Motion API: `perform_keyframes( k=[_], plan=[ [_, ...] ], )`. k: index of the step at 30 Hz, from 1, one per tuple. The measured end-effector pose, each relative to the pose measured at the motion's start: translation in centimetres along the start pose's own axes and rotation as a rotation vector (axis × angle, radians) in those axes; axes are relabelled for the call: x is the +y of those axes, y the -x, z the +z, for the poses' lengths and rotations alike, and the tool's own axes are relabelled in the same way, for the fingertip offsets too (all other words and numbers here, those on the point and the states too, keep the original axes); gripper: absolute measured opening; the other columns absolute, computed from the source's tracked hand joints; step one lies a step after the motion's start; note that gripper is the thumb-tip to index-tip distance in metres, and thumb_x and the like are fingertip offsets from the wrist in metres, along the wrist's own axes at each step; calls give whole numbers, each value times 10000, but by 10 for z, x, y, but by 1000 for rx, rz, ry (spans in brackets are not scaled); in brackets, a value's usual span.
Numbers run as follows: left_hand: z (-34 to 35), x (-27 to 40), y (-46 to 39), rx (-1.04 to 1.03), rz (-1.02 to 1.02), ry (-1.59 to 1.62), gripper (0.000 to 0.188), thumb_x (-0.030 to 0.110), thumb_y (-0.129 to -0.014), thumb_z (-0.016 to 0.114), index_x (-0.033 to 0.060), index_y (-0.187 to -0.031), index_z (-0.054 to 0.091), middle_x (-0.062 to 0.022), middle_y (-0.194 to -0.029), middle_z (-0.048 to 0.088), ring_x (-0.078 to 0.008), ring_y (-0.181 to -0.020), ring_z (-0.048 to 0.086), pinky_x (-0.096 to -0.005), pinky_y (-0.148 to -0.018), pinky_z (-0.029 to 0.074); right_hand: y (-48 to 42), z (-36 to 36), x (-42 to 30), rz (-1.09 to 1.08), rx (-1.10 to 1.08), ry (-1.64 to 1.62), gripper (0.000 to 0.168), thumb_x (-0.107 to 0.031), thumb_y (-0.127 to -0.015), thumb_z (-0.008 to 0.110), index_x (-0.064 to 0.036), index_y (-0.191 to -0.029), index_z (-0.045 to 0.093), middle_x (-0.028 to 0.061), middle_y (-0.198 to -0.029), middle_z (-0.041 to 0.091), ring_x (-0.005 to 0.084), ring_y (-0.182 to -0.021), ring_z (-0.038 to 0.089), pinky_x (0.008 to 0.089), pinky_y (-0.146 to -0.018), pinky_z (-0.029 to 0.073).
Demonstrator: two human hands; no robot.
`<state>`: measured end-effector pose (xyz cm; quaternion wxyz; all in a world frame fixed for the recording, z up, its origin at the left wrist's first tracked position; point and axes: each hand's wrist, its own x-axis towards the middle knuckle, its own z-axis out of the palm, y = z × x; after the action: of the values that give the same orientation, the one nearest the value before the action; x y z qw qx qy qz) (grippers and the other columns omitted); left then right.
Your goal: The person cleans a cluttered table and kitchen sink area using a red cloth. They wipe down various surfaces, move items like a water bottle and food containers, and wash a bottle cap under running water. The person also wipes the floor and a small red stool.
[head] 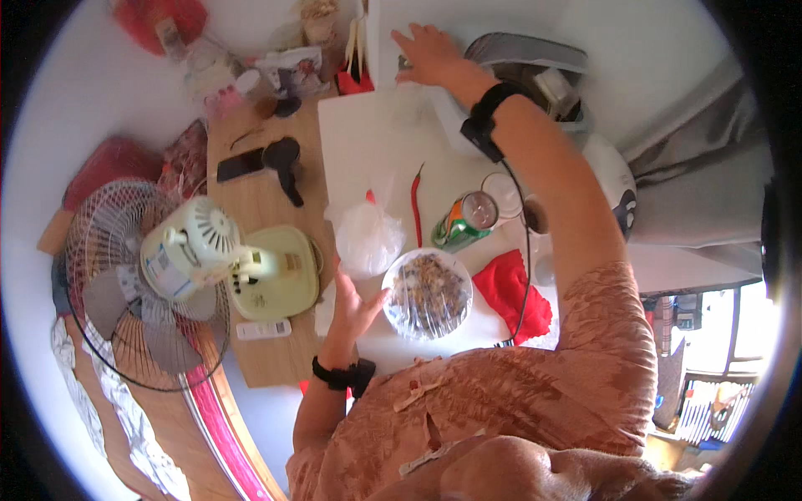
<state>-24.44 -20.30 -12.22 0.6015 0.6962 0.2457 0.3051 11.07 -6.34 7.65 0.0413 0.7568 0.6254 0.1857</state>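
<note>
My left hand (351, 313) lies low by the table's near edge, thumb spread from the fingers. Its thumb tip meets the rim of a white bowl (465, 300) or overlaps it in view. The bowl holds dark and yellowish bits under clear plastic film. Just above that hand is a whitish plastic bag (369, 238), contents unclear; whether the fingers touch it is hard to tell. Stretched to the far side, my right hand (429, 55) has its fingers apart near a small dark object (405, 61), partly hidden. A red chili pepper (416, 206) lies between bag and drink can (463, 220).
A red cloth (514, 294) and a white round lid (501, 193) lie right of the bowl. Beyond my right forearm stands a grey bin (532, 53). Leftward are a fan (188, 250) on its base, a hair dryer (285, 163), a phone (241, 165) and a remote (263, 329).
</note>
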Motion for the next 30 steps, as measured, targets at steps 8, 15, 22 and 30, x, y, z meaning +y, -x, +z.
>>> perform_keyframes(
  k=[8,15,22,30],
  plan=[
    [5,18,-10,207,90,-347,886,128,-710,761,14,-1370,182,-233,-1307,364,-334,-1171,429,-415,-959,375,60,-78,-49,-599,-402,-592,664,-292,-785,667,-103,-1352,376,183,-1243,502,324,-1100,517,396,-920,432],
    [-2,27,-47,173,64,-380,856,153,-718,757,16,-1363,212,-222,-1246,416,-339,-1118,462,-415,-891,429,109,-97,-92,-844,-382,-748,643,-182,-710,717,-130,-1282,429,168,-1169,531,340,-1031,531,407,-862,440],
    [4,14,-54,257,33,-281,820,128,-780,703,23,-1384,157,-217,-1365,190,-324,-1200,368,-367,-824,500,56,-56,-75,-481,-168,-609,439,-202,-723,703,-83,-1094,503,157,-970,596,360,-927,566,446,-781,442],
    [15,14,-43,152,177,-582,757,265,-789,679,21,-1362,248,-289,-1392,207,-445,-1254,284,-495,-1016,298,-19,-37,-54,-145,-224,-242,518,-229,-794,659,-68,-1240,452,146,-1054,608,316,-984,591,434,-787,497]
  ],
)
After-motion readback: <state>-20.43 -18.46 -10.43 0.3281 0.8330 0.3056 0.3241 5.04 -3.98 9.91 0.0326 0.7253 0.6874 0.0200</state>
